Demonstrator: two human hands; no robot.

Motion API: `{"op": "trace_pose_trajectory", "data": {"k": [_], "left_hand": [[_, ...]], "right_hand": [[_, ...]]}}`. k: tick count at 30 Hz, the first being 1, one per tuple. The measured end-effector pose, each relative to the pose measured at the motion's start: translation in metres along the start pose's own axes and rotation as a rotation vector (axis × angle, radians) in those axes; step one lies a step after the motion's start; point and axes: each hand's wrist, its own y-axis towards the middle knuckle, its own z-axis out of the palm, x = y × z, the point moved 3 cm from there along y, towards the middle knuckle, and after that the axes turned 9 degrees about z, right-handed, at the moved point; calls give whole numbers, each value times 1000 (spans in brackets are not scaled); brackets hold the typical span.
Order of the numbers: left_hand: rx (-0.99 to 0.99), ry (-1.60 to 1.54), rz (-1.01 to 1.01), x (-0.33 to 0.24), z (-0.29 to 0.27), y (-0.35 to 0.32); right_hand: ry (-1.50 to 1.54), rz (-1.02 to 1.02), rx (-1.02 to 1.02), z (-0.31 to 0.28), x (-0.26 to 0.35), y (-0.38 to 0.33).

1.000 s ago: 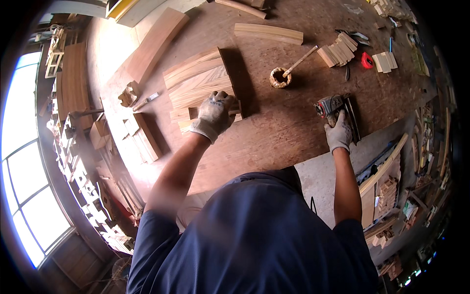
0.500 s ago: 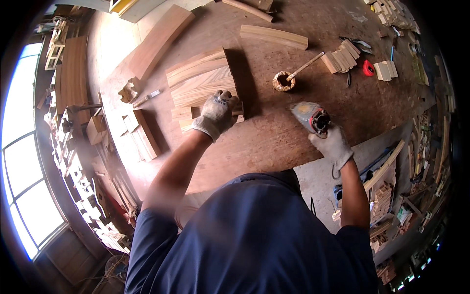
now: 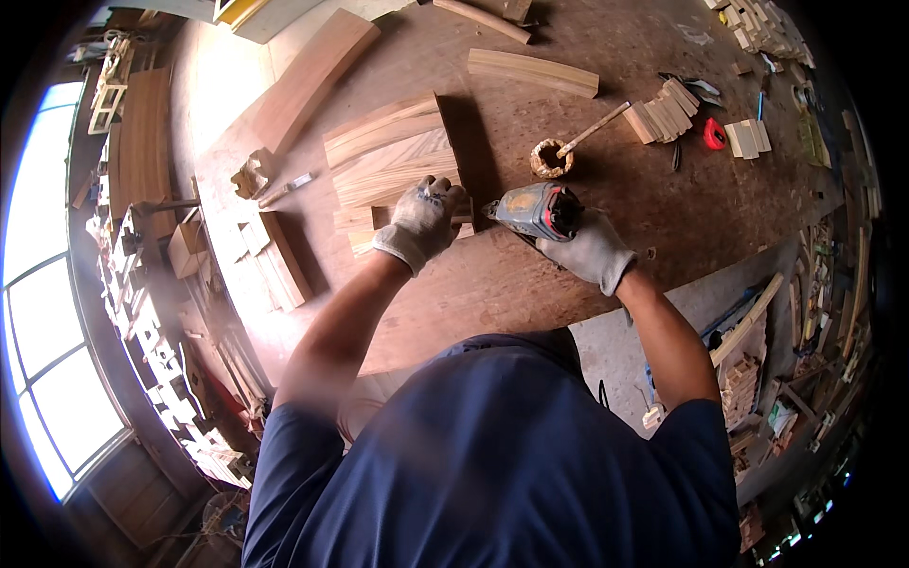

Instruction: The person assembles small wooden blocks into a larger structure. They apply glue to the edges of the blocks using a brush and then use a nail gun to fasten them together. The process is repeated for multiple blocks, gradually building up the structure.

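Note:
My left hand [image 3: 420,222], in a pale work glove, is curled over the near right corner of a wooden panel [image 3: 388,151] and grips it there. The panel has slanting grain stripes and lies on the workbench [image 3: 454,303]. My right hand [image 3: 589,251], also gloved, is closed round the handle of a grey and red nail gun [image 3: 532,210]. Its narrow nose points left and is close to the panel's near right edge; whether the two touch, I cannot tell. My right palm and the handle are partly hidden by the tool's body.
A glue pot [image 3: 549,159] with a stick in it stands right of the panel. Beyond lie a curved wooden piece [image 3: 533,72], small slats [image 3: 663,112] and a red tape measure [image 3: 714,133]. To the left are a long board [image 3: 317,71], a brush [image 3: 286,189] and a stepped wooden block [image 3: 273,256].
My right hand has carried the nail gun leftward, and its nose has turned toward the panel and come close to its edge. My left hand stays on the panel.

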Motion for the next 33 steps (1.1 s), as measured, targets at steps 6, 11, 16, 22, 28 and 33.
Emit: {"op": "trace_pose_trajectory", "data": {"k": [6,11,16,22,28,33], "left_hand": [[1,7,5,-1,-1,1],[7,-2,-10,-2,-1,1],[23,-13,-24,-2,-3,2],[26,-27,-39,-5,-6,3],[35,-7,-41,-5,-4,3],[26,-13,-36,-2,-1,3]], "right_hand": [[-41,-2,4,10,-12,8],[-87,-32,-3,13,-13,13],[-41,-34,10,16,-17,15],[-19,-61,-1,18,-17,15],[-49,-58,-8,20,-20,16],[-87,-48,8,18,-16,15]]}}
